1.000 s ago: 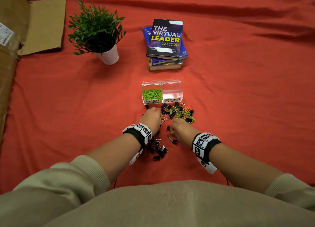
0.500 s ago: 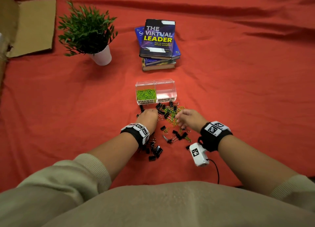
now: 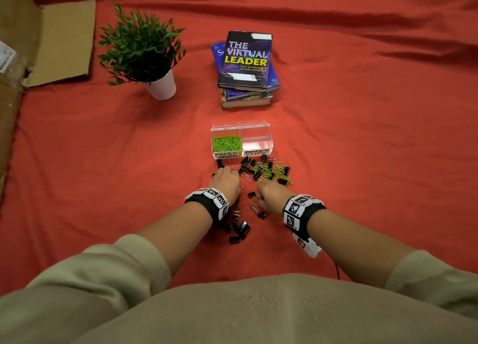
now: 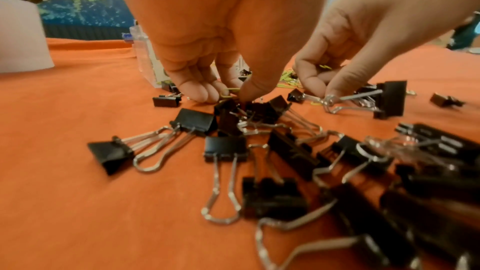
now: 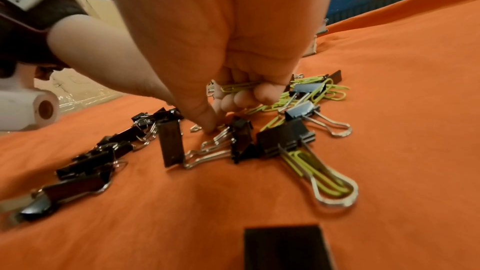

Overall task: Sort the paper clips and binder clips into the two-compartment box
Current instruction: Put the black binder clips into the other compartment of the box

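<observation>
A clear two-compartment box (image 3: 254,126) stands ahead; its left part holds green paper clips (image 3: 227,143), its right part, labelled for binder clips, holds none. Mixed black binder clips and green paper clips (image 3: 266,171) lie in front of it. My left hand (image 3: 224,179) hangs over the cloth, its curled fingertips pinching a green paper clip (image 4: 230,91). My right hand (image 3: 261,197) keeps green paper clips (image 5: 241,86) in its curled fingers while its thumb (image 5: 205,120) presses down beside a binder clip (image 5: 242,139).
More black binder clips (image 3: 239,228) lie under my left wrist. A stack of books (image 3: 245,67) and a potted plant (image 3: 144,48) stand beyond the box. Cardboard (image 3: 64,41) lies at the far left on the red cloth.
My right hand went out to the mixed pile and has come back towards me, beside the left hand. The left hand has stayed in place.
</observation>
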Motion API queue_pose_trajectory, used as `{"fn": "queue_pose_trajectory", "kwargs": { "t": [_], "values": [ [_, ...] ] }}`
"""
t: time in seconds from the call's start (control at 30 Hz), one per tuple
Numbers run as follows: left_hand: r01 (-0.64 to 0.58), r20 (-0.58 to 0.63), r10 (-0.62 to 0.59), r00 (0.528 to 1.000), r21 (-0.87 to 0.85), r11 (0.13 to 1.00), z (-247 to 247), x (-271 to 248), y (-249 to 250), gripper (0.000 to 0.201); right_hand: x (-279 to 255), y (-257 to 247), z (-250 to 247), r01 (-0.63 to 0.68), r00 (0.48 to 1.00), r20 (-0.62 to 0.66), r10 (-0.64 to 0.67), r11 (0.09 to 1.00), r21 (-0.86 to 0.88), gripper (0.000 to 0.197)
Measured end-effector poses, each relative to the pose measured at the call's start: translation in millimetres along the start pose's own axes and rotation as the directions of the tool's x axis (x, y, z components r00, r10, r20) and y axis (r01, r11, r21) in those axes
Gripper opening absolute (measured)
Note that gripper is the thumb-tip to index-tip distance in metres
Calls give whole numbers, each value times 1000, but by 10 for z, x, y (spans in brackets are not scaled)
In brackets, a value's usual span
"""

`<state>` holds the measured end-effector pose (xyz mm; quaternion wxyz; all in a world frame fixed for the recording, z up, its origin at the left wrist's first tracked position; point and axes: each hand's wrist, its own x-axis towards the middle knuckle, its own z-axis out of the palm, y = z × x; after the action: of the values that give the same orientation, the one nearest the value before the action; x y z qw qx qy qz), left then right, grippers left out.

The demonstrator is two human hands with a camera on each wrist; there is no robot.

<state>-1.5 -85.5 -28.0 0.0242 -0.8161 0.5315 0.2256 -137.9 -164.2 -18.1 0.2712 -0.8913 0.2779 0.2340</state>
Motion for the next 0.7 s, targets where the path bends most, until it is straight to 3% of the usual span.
{"fn": "queue_pose_trajectory", "kwargs": {
  "t": [0.17, 0.47, 0.7],
  "values": [
    [-49, -24, 49, 999, 14, 999, -15, -23, 26, 34, 1, -42, 3, -31, 999, 15, 32, 998, -58, 26],
    [112, 56, -106, 993, -107, 988, -36, 39, 22, 24, 15, -44, 63, -101, 995, 6, 101, 994, -47, 34],
    [123, 33, -120, 992, -119, 985, 9, 7, -7, 31, -32, 36, 123, -28, 990, -139, 38, 997, 73, 28]
  ]
}}
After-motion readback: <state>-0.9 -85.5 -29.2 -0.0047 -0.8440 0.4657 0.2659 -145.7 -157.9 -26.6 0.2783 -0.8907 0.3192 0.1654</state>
